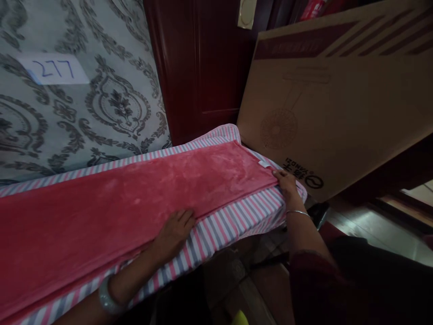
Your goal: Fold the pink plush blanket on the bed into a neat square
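Head view: my left hand (pixel 173 234), fingers (pixel 186 216) spread on the red fleece blanket (pixel 101 216), right hand (pixel 287 185) pinching its corner.

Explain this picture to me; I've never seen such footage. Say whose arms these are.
This one view comes from a camera worn on a person's head, looking forward and down, so the arms are that person's own. Their left hand, with a pale bangle, lies flat on a folded pink-red plush blanket. Their right hand, with a thin metal bangle, is at the blanket's corner, by a small white tag. The blanket lies on striped pink, grey and white fabric. Behind are a patterned mattress labelled 277, a dark red wooden door and a cardboard box printed with a fan.
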The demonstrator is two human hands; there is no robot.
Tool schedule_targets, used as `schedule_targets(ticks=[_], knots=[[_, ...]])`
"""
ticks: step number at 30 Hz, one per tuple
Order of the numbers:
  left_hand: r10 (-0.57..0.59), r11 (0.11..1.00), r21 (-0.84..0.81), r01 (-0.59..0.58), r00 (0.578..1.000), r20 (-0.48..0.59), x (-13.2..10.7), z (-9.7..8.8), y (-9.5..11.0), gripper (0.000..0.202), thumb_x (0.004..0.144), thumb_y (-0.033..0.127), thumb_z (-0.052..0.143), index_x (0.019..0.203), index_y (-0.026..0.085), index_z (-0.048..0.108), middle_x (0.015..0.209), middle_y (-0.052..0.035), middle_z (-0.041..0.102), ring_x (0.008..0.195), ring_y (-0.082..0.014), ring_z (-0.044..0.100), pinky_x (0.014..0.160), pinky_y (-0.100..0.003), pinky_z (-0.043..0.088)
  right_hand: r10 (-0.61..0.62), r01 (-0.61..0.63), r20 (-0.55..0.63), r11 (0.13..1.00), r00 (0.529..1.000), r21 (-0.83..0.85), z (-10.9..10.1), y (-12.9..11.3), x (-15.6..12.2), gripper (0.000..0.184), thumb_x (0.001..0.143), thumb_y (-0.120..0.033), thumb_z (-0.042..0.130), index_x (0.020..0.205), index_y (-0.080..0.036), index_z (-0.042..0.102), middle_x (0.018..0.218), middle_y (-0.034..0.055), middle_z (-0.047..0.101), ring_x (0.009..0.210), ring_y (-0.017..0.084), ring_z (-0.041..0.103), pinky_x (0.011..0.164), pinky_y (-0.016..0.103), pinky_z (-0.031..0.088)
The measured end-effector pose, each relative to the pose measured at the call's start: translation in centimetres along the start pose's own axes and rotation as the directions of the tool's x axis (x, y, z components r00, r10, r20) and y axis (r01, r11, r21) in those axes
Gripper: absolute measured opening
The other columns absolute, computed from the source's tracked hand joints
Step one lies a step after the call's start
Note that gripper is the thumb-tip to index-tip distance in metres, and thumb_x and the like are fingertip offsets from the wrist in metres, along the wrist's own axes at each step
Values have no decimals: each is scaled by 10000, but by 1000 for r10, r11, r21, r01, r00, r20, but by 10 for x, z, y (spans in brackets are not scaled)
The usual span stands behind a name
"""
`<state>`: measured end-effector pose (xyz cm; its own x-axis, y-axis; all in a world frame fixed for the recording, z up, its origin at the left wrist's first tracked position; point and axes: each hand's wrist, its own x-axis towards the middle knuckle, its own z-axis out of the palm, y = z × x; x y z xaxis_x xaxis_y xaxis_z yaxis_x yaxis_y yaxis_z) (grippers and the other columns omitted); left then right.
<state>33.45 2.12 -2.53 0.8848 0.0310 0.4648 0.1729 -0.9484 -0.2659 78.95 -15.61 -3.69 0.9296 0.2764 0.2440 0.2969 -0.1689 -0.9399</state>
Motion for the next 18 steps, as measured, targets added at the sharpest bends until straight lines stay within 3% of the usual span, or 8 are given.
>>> schedule_targets(ticks=[8, 13, 15, 18], knots=[[64, 998, 6, -64, 992, -109, 7, -4, -6, 312, 952, 101, 415, 1026, 152, 714, 1133, -133, 722, 1060, -240, 651, 926, -385, 510, -34, 37, 28, 996, 999, -87, -2, -3, 3, 458, 617, -620, 670, 710, -171, 663, 676, 15, 621, 671, 181, 529, 668, 315, 433], [66, 998, -2, -67, 991, -112, 3, 5, -8, 321, 930, 75, 437, 1073, 155, 713, 1168, -130, 718, 1098, -245, 642, 957, -389, 503, -80, 84, 29, 974, 996, -210, -3, -4, 3, 419, 712, -558, 657, 828, -159, 713, 810, 51, 692, 798, 228, 595, 740, 319, 441], [61, 998, -21, -63, 994, -86, 2, 9, -8, 336, 917, 58, 435, 1084, 150, 712, 1181, -136, 713, 1097, -248, 646, 956, -392, 508, -75, 70, 3, 925, 997, -375, 0, -7, -1, 411, 777, -533, 636, 910, -156, 731, 877, 86, 715, 849, 255, 614, 766, 331, 440], [21, 998, -55, -25, 998, -64, 1, 12, -6, 348, 936, 87, 412, 1097, 161, 711, 1184, -129, 716, 1093, -251, 657, 961, -406, 519, -48, 50, 20, 779, 999, -625, 5, -13, -7, 383, 881, -468, 573, 1059, -167, 729, 994, 126, 733, 915, 266, 634, 767, 315, 434]])
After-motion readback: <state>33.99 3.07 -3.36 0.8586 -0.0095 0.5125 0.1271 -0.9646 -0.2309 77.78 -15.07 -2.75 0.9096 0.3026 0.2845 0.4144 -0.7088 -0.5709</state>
